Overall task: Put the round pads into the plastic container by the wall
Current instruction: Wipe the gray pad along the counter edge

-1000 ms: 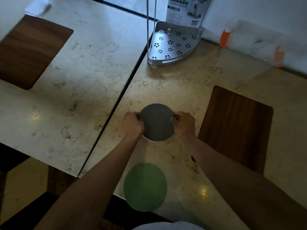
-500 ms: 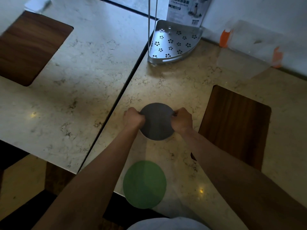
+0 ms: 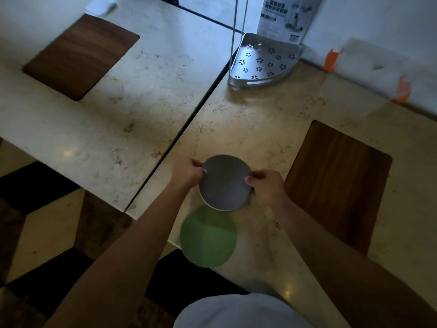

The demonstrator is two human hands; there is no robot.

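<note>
My left hand [image 3: 189,172] pinches the left edge of the grey pad [image 3: 224,182], and my right hand [image 3: 266,184] pinches its right edge. The fingers of both hands are closed tight on it. The grey pad is in the middle of the frame, tilted up off the table [image 3: 248,129]. The green pad [image 3: 208,236] lies flat just below it, hanging a little over the table edge.

I think the job has only begun. The plastic container [image 3: 364,79] sits in the upper right by the wall, and I see no pad in it. Both pads still need to go there.

The pads are thin, flat circles. The table looks like smooth, speckled stone. The container is clear with orange clips.
</note>
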